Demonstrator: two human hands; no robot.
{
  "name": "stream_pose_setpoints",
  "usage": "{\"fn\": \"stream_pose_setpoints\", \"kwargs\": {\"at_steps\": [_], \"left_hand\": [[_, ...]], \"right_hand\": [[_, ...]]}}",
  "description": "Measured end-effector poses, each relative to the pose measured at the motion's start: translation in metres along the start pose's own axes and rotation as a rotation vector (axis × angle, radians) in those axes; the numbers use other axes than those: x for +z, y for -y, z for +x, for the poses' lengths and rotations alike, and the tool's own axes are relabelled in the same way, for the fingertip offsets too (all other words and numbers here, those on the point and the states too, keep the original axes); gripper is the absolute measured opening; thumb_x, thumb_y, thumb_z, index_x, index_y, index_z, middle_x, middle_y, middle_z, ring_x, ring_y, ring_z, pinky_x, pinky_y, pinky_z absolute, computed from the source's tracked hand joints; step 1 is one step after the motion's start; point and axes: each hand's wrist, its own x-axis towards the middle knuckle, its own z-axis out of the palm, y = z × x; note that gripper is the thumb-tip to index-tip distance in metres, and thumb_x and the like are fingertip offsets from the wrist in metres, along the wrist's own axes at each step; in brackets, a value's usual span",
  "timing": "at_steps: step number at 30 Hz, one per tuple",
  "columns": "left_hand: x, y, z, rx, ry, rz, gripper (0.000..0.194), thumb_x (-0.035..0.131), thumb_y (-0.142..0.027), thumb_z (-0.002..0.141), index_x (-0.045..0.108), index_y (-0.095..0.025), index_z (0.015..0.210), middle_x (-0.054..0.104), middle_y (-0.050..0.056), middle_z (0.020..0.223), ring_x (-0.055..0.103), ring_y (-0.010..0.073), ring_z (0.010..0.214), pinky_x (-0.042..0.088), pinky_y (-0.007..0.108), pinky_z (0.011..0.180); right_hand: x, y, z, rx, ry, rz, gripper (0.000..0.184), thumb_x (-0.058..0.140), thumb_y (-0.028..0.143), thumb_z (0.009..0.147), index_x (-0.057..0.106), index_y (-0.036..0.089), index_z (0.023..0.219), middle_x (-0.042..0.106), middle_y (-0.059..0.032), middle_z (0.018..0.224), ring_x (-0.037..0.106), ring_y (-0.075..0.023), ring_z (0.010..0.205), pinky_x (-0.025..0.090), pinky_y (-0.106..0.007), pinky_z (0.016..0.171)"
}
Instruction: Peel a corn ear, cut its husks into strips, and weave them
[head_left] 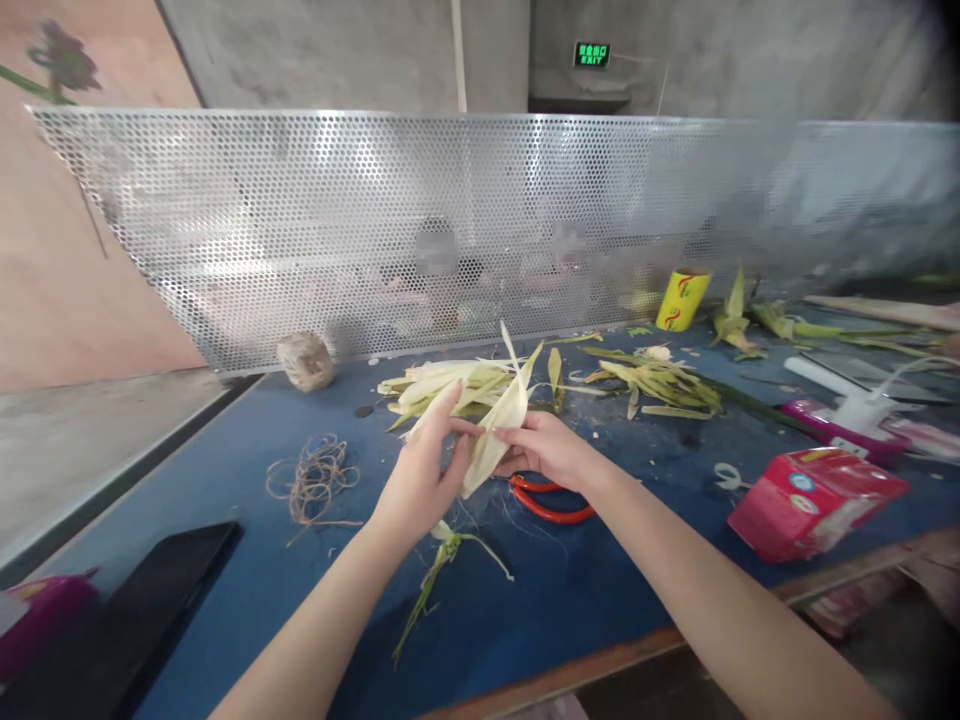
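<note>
A pale corn husk [501, 425] is held up over the blue table between my two hands. My left hand [424, 470] has its fingers closed on the husk's left edge, with the index finger pointing up. My right hand [551, 452] pinches the husk from the right side, its lower fingers curled behind. Beyond them lies a pile of pale green husks [427, 385]. Red-orange scissor handles [551, 515] rest under my right hand; the blades are hidden. Nearer me lies a small tied piece of husk with thin green strands [439, 570].
Tangled twine [319, 480] and a twine roll [305, 360] lie left, near a black phone-like slab [172, 590]. Right are more husks [660, 385], a yellow roll [682, 298] and a red package [814, 505]. A perforated metal screen [337, 220] closes the back; blurred people show behind.
</note>
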Motion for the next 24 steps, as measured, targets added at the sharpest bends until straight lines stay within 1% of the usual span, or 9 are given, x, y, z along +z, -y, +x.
{"fn": "stream_pose_setpoints", "kwargs": {"at_steps": [2, 5, 7, 10, 13, 15, 18, 22, 24], "left_hand": [[-0.001, -0.004, 0.000, -0.087, -0.011, -0.071, 0.063, 0.052, -0.029, 0.081, 0.023, -0.021, 0.136, 0.067, 0.003, 0.090, 0.061, 0.0168, 0.087, 0.045, 0.034, 0.082], [-0.001, -0.005, 0.002, -0.189, -0.043, -0.087, 0.070, 0.064, -0.032, 0.070, 0.031, -0.020, 0.131, 0.068, 0.001, 0.083, 0.061, 0.0162, 0.080, 0.045, 0.031, 0.076], [-0.001, -0.003, 0.004, -0.251, -0.060, -0.131, 0.064, 0.063, -0.030, 0.070, 0.037, -0.019, 0.127, 0.068, 0.000, 0.079, 0.061, 0.0157, 0.078, 0.045, 0.031, 0.074], [-0.001, 0.003, 0.006, -0.355, -0.060, -0.319, 0.061, 0.064, -0.032, 0.070, 0.040, -0.017, 0.124, 0.068, 0.002, 0.078, 0.062, 0.0163, 0.074, 0.046, 0.031, 0.070], [0.000, 0.007, 0.007, -0.417, -0.051, -0.539, 0.067, 0.067, -0.034, 0.067, 0.039, -0.015, 0.124, 0.068, 0.005, 0.080, 0.062, 0.0176, 0.076, 0.047, 0.031, 0.069], [0.000, 0.007, 0.008, -0.420, -0.064, -0.603, 0.072, 0.070, -0.034, 0.064, 0.037, -0.015, 0.125, 0.068, 0.005, 0.083, 0.063, 0.0186, 0.080, 0.048, 0.031, 0.070], [-0.001, 0.005, 0.009, -0.442, -0.090, -0.597, 0.068, 0.066, -0.040, 0.067, 0.040, -0.014, 0.124, 0.068, 0.006, 0.083, 0.063, 0.0201, 0.082, 0.048, 0.032, 0.071], [-0.007, 0.007, 0.011, -0.451, -0.122, -0.492, 0.046, 0.049, -0.045, 0.079, 0.056, -0.012, 0.110, 0.061, -0.001, 0.052, 0.065, 0.0212, 0.073, 0.047, 0.036, 0.078], [-0.010, 0.012, 0.011, -0.468, -0.144, -0.391, 0.042, 0.048, -0.041, 0.080, 0.057, -0.013, 0.111, 0.062, 0.000, 0.051, 0.065, 0.0219, 0.075, 0.045, 0.038, 0.082]], "right_hand": [[-0.001, -0.001, 0.000, -0.038, 0.035, -0.034, 0.019, 0.068, 0.023, 0.070, 0.066, 0.013, 0.085, 0.069, -0.0048, 0.072, 0.066, -0.0149, 0.063, 0.057, -0.030, 0.065], [-0.002, -0.001, -0.001, -0.081, 0.094, -0.101, 0.027, 0.070, 0.029, 0.068, 0.067, 0.013, 0.090, 0.070, -0.0051, 0.079, 0.066, -0.0166, 0.067, 0.056, -0.032, 0.067], [-0.002, -0.001, -0.001, -0.088, 0.103, -0.131, 0.031, 0.071, 0.031, 0.067, 0.067, 0.014, 0.092, 0.070, -0.0057, 0.081, 0.067, -0.0175, 0.070, 0.056, -0.033, 0.068], [-0.002, -0.001, -0.001, -0.088, 0.098, -0.138, 0.030, 0.071, 0.032, 0.066, 0.067, 0.013, 0.090, 0.070, -0.0064, 0.081, 0.067, -0.0184, 0.072, 0.056, -0.033, 0.069], [-0.002, 0.000, -0.001, -0.095, 0.079, -0.122, 0.028, 0.071, 0.030, 0.067, 0.067, 0.013, 0.089, 0.070, -0.0061, 0.079, 0.066, -0.0169, 0.069, 0.057, -0.032, 0.066], [-0.002, 0.000, -0.001, -0.094, 0.071, -0.117, 0.027, 0.070, 0.027, 0.068, 0.066, 0.013, 0.090, 0.070, -0.0057, 0.079, 0.066, -0.0160, 0.067, 0.057, -0.030, 0.065], [-0.004, 0.000, 0.000, -0.070, 0.052, -0.113, 0.020, 0.067, 0.023, 0.071, 0.066, 0.013, 0.089, 0.070, -0.0054, 0.079, 0.066, -0.0162, 0.068, 0.057, -0.029, 0.064], [-0.008, 0.002, 0.001, -0.028, -0.079, -0.136, 0.013, 0.062, 0.021, 0.075, 0.064, 0.013, 0.085, 0.069, -0.0061, 0.071, 0.064, -0.0155, 0.059, 0.056, -0.027, 0.054], [-0.009, 0.003, 0.001, -0.022, -0.132, -0.149, 0.012, 0.062, 0.021, 0.075, 0.063, 0.012, 0.083, 0.068, -0.0062, 0.069, 0.063, -0.0151, 0.057, 0.055, -0.026, 0.049]]}}
